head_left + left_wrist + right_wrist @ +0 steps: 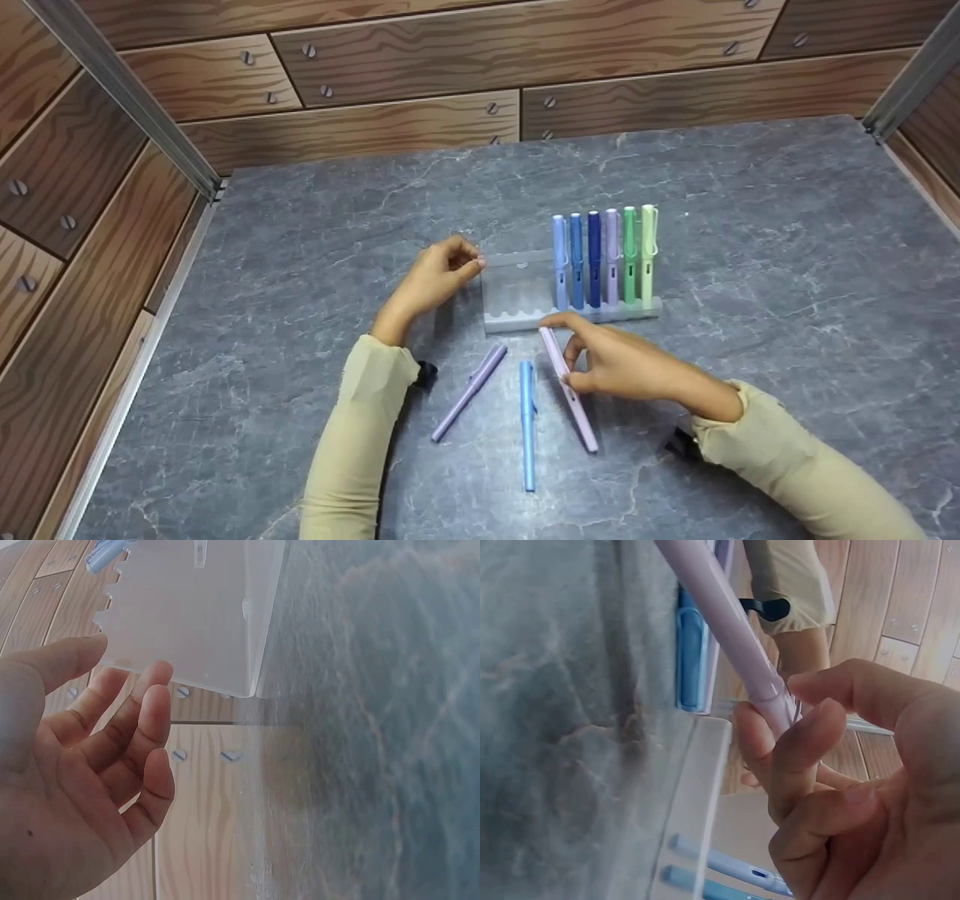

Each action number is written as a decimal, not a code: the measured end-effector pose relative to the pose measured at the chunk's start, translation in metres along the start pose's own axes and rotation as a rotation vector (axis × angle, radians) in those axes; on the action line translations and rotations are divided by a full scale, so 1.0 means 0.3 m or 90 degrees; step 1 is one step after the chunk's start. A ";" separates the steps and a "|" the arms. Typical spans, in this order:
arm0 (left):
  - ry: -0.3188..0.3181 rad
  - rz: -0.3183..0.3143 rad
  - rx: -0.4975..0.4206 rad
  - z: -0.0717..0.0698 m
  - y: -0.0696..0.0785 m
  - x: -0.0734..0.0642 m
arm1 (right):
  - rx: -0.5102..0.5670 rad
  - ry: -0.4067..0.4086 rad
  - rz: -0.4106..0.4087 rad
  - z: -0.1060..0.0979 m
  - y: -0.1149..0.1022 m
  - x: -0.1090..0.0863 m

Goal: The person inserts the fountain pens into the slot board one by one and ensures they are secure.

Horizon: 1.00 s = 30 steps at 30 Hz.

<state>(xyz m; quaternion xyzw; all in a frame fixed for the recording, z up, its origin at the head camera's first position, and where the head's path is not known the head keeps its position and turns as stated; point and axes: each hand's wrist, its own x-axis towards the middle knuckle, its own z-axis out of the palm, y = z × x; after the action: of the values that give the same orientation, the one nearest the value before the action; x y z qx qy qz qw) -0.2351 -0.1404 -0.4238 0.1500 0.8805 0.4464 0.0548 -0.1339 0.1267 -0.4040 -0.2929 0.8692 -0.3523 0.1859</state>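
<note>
A clear pen stand [517,289] with a notched front ledge holds several upright pens on its right half, from light blue through dark blue and purple to green. My left hand [442,274] pinches the stand's left edge between thumb and fingertips; the left wrist view shows this edge of the clear panel [187,622] close up. In front of the stand, my right hand [619,360] holds a pale lilac pen [577,420] between thumb and fingers, tilted, its upper end near the ledge. The right wrist view shows the same lilac pen [720,622] in the fingers.
A purple pen [470,393] lies slanted on the grey marbled tabletop [300,300], before the stand's left part. Beside it lies a light blue pen [528,427], pointing toward the stand. Wood-patterned panels [405,67] border the table at the back and sides.
</note>
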 end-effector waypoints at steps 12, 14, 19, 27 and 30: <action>0.009 -0.008 0.007 0.001 -0.002 -0.006 | -0.002 0.088 -0.004 -0.034 -0.026 0.018; 0.010 -0.006 0.007 0.002 -0.002 -0.006 | -0.016 0.112 -0.007 -0.036 -0.027 0.024; 0.011 -0.003 0.012 0.003 -0.001 -0.006 | -0.051 0.169 -0.018 -0.043 -0.025 0.040; 0.010 0.001 0.016 0.001 0.004 -0.004 | -0.090 0.229 -0.005 -0.066 -0.049 0.066; 0.010 0.009 0.017 0.001 0.006 -0.002 | -0.105 0.246 -0.004 -0.077 -0.059 0.074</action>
<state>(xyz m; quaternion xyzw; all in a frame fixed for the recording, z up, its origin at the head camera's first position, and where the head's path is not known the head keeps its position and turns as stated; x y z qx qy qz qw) -0.2343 -0.1393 -0.4227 0.1535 0.8855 0.4364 0.0424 -0.1562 0.1138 -0.3780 -0.2370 0.9135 -0.3305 -0.0099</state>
